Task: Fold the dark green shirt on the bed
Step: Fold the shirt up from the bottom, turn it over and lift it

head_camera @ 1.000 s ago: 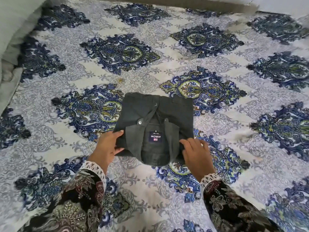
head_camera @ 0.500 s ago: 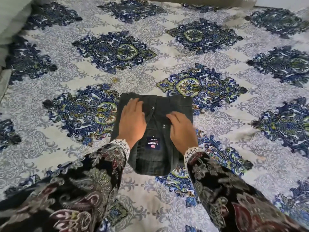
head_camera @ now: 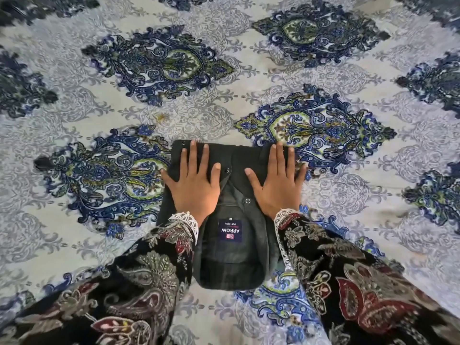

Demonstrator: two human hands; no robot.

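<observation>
The dark green shirt (head_camera: 234, 260) lies folded into a compact rectangle on the bed, collar toward me, with a blue brand label showing inside the collar. My left hand (head_camera: 193, 185) rests flat on the shirt's far left part, fingers spread. Flat on the far right part lies my right hand (head_camera: 277, 185), fingers also spread and reaching the shirt's far edge. Both palms press down on the cloth and hold nothing. My patterned sleeves cover the shirt's lower left and right sides.
The bed sheet (head_camera: 224, 108) is pale grey with large blue and green ornamental medallions, and it spreads out on all sides of the shirt. A small yellowish spot (head_camera: 160, 117) marks the sheet beyond the shirt.
My hands moved from the shirt's near edges onto its top, then slid farther up and outward to lie flat with fingers spread. The view has come closer to the shirt.
</observation>
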